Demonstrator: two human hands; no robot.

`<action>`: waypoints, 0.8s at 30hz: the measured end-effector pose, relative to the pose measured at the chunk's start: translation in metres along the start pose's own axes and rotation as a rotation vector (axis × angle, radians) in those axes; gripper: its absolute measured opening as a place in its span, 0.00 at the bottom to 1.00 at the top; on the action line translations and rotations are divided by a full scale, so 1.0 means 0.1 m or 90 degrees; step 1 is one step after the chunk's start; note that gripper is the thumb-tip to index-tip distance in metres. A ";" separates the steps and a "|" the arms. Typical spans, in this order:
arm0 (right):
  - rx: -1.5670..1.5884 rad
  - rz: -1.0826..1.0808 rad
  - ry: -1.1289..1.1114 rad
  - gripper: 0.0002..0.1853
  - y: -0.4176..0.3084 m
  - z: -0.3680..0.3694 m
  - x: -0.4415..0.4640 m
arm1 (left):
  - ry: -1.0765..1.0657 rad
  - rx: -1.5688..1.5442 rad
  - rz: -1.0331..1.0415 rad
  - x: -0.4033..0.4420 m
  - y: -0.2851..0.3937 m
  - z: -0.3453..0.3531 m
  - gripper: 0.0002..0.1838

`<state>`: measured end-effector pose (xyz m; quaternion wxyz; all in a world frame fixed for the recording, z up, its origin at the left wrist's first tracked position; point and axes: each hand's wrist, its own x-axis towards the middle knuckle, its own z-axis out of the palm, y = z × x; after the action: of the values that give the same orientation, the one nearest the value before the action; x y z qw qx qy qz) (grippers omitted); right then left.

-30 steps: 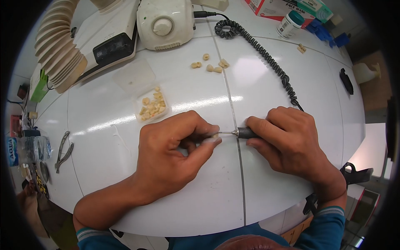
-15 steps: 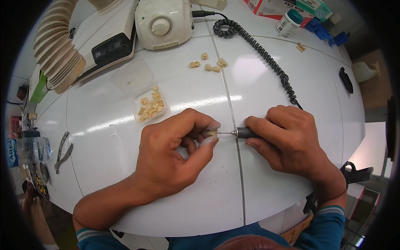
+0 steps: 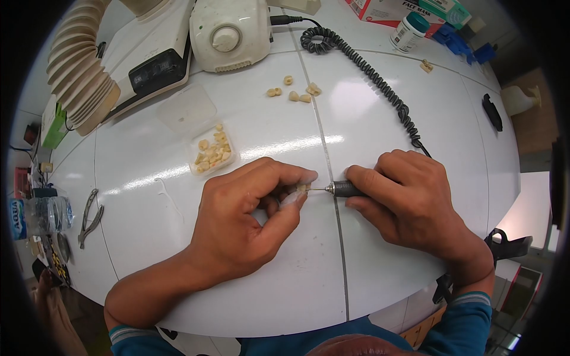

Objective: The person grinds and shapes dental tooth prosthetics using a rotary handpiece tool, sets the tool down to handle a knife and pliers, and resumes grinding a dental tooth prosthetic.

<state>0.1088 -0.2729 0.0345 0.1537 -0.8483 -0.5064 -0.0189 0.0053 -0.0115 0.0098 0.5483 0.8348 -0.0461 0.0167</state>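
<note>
"FACE MASK" stands on the red-and-white box point(image 3: 380, 13); "AQUA" on the blue bottle label point(image 3: 18, 218).

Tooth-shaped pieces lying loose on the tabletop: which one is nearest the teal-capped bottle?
The lone piece right of the coiled cord; the other loose pieces sit grouped left of it.

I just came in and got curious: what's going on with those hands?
The right hand holds a dark handheld tool, with its thin metal tip right at a small pale piece. The left hand pinches that piece between its fingers. Beyond, a clear box holds more tooth-like pieces.
</note>
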 end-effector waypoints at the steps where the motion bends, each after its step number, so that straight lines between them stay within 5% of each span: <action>1: 0.000 0.002 0.000 0.13 0.00 0.00 0.00 | -0.001 -0.001 -0.002 0.00 0.01 0.00 0.13; 24: 0.010 -0.009 -0.013 0.12 0.03 -0.01 -0.02 | -0.043 0.056 0.035 0.01 0.00 -0.02 0.14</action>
<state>0.1108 -0.2762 0.0342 0.1554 -0.8434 -0.5142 -0.0075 0.0063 -0.0095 0.0106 0.5089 0.8565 -0.0866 0.0056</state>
